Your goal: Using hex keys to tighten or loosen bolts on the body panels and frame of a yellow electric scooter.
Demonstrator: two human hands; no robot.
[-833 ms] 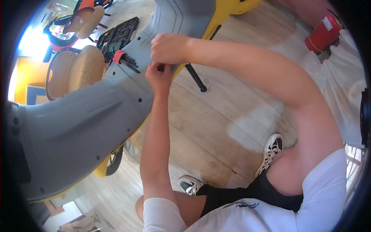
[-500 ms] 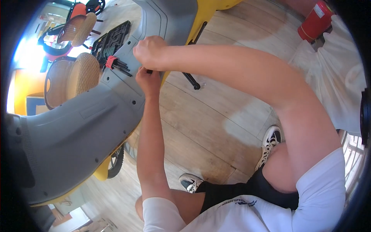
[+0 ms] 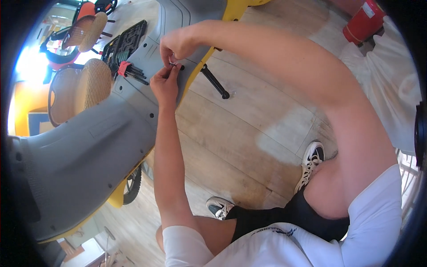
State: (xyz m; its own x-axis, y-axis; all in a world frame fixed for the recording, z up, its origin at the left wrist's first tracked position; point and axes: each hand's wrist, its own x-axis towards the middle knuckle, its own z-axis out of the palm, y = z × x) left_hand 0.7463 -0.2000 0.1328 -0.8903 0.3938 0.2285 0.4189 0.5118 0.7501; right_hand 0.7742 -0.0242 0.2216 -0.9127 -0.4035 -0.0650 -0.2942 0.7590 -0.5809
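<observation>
A large grey plastic panel (image 3: 89, 147) with a yellow edge, like a scooter's body, stretches across the left side and has several dark holes. Over its upper part, my left hand (image 3: 165, 86) is closed, with thumb and fingertips pinched around a small, thin dark piece (image 3: 172, 65) too small to name. Just above, my right hand (image 3: 179, 43) curls downward, its fingertips meeting the left ones at the same piece. Beside the hands lies a set of hex keys (image 3: 133, 72) in a red holder (image 3: 123, 67).
An open black tool case (image 3: 129, 41) rests beyond the hex keys. Tan quilted seats (image 3: 95, 82) stand at the left. A black stand-like bar (image 3: 215, 82) sticks out past the yellow edge over the wooden floor (image 3: 231, 138). A red fire extinguisher (image 3: 364, 22) is at the far right.
My right hand has lifted and turned, so its fingertips now show meeting the left hand's. The small dark piece between them has come into sight. The view has shifted slightly.
</observation>
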